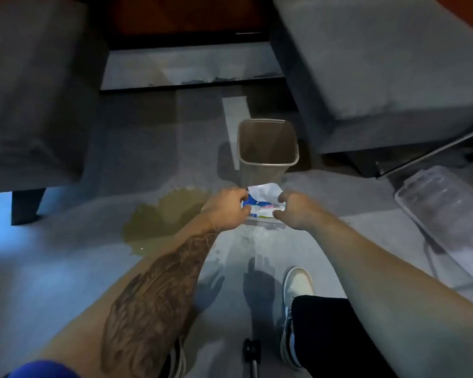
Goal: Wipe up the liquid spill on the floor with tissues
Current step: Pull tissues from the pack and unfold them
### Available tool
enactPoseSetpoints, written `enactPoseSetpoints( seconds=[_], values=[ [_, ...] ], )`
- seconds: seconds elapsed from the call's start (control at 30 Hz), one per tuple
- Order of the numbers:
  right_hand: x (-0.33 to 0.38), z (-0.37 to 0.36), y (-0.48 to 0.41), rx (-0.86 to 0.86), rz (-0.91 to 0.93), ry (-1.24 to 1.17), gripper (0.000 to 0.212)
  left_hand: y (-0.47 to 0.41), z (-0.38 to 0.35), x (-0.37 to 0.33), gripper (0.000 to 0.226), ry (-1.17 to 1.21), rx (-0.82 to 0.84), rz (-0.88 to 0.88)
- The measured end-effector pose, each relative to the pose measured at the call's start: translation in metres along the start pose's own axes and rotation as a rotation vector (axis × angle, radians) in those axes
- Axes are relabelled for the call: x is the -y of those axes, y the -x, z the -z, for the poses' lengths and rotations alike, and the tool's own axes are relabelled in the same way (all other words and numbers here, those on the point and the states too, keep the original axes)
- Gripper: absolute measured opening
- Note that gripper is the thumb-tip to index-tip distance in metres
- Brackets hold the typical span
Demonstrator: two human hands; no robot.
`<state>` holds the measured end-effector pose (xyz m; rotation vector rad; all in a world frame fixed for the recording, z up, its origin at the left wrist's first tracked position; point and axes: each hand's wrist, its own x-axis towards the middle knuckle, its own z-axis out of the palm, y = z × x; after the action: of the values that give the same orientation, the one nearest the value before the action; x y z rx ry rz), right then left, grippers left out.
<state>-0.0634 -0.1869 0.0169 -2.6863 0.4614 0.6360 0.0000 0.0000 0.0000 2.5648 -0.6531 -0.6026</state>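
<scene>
A yellowish-brown liquid spill (161, 216) spreads over the grey floor, left of centre. To its right lies a white tissue pack (264, 203) with blue and pink print, on the floor just in front of the bin. My left hand (227, 205) grips the pack's left end, fingers curled onto it. At the pack's right end my right hand (295, 210) has thumb and fingers pinching the edge. A white tissue edge sticks up at the pack's top.
A grey bin (266, 148) stands behind the pack. Grey upholstered seats flank the area, left (30, 105) and right (380, 72). A clear plastic container (445, 214) lies at right. My shoe (296, 287) rests on the floor near me.
</scene>
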Motion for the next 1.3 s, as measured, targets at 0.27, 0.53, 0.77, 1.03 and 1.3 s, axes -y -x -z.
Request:
enactPoseSetpoints(
  seconds=[0.27, 0.53, 0.77, 1.03, 1.3],
  values=[
    [-0.004, -0.020, -0.090, 0.126, -0.144, -0.011, 0.062, -0.072, -0.026, 0.024, 0.042, -0.022, 0.156, 0.078],
    [-0.022, -0.039, -0.148, 0.287, -0.193, 0.178, 0.061, -0.134, -0.047, 0.027, 0.044, -0.147, 0.377, 0.036],
    [-0.033, -0.029, -0.151, 0.260, -0.140, 0.048, 0.042, -0.137, -0.063, 0.028, 0.053, 0.058, 0.306, 0.097],
    [-0.030, 0.019, -0.127, -0.009, -0.075, -0.099, 0.012, -0.122, -0.029, 0.035, 0.048, 0.136, 0.192, 0.123],
    [-0.012, 0.048, -0.104, -0.259, 0.071, -0.343, 0.013, -0.105, 0.000, 0.025, 0.030, 0.303, -0.052, 0.116]
  ],
)
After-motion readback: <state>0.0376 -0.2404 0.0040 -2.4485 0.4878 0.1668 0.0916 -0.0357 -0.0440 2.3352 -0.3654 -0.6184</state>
